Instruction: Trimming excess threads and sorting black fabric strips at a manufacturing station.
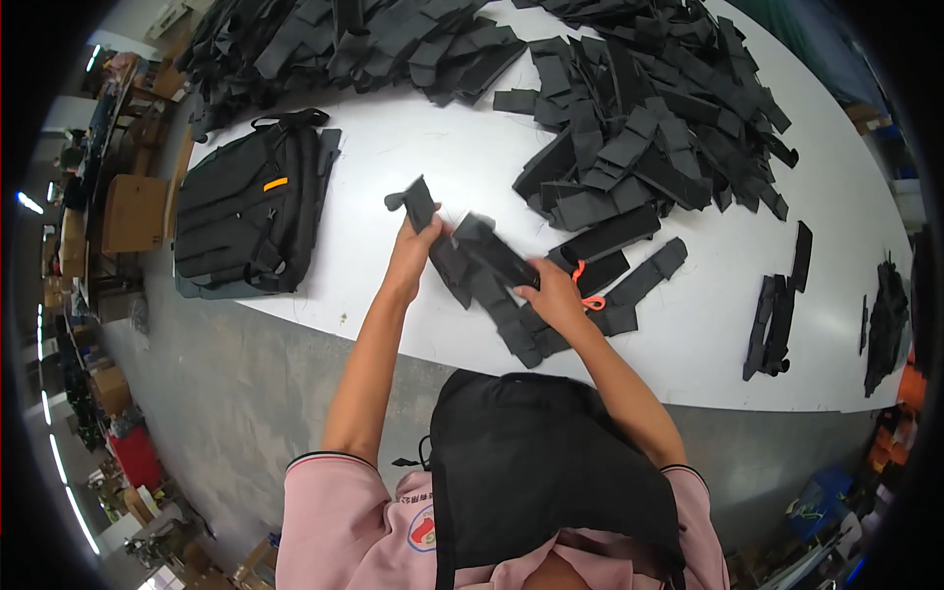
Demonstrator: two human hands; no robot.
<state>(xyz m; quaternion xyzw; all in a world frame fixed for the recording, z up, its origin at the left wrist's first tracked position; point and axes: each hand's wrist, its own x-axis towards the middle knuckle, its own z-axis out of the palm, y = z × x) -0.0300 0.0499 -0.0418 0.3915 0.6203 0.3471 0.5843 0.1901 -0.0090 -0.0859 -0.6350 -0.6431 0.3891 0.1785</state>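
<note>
Head view: the person stands at the near edge of the white table (413,157), both forearms reaching out over it. The left hand (411,248) has its grip closed on one black fabric strip (421,205), lifted clear of the table and standing above the fingers. The right hand (553,293) presses down with its grip closed on a small stack of strips (497,295) lying just in from the near edge, the pieces fanned and not yet squared. An orange tool (588,291), probably snips, lies touching that stack on its right.

As for progress, I'd judge it early. A big heap (639,128) of the same black pieces covers the far right of the table, and a second heap (344,39) runs along the far edge, both loose and unsorted. Against that, only the little stack under the hands and a few pieces (777,310) set apart toward the right edge look dealt with. A finished black bag (251,206) sits at the left edge, well apart from the hands.
</note>
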